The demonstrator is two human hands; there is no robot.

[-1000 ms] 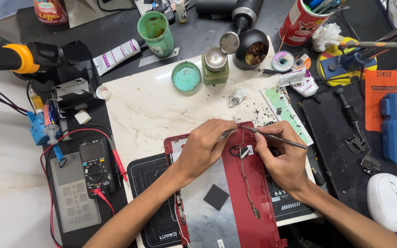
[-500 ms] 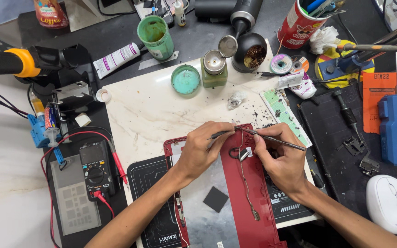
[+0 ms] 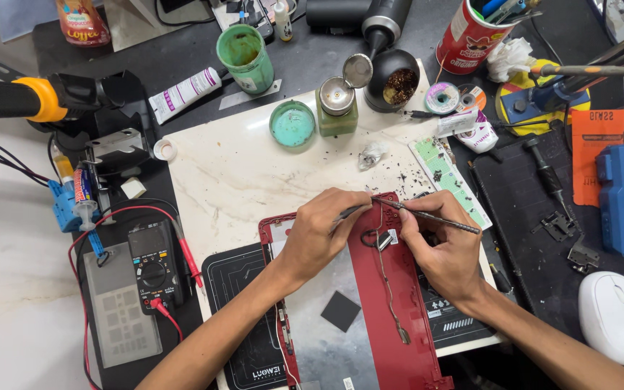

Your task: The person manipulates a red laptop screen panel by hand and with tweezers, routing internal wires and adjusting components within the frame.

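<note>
Between the two hands — left hand (image 3: 319, 235) pinching dark tweezers (image 3: 346, 212), right hand (image 3: 445, 249) gripping a thin metal probe (image 3: 431, 215) — lies the red device frame (image 3: 391, 303).

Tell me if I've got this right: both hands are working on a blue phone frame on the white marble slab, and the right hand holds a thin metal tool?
Not quite. The phone frame is red, not blue, as the head view shows. The rest holds: both the left hand and the right hand work on it over the white marble slab, and the right hand holds a thin metal tool.
</note>
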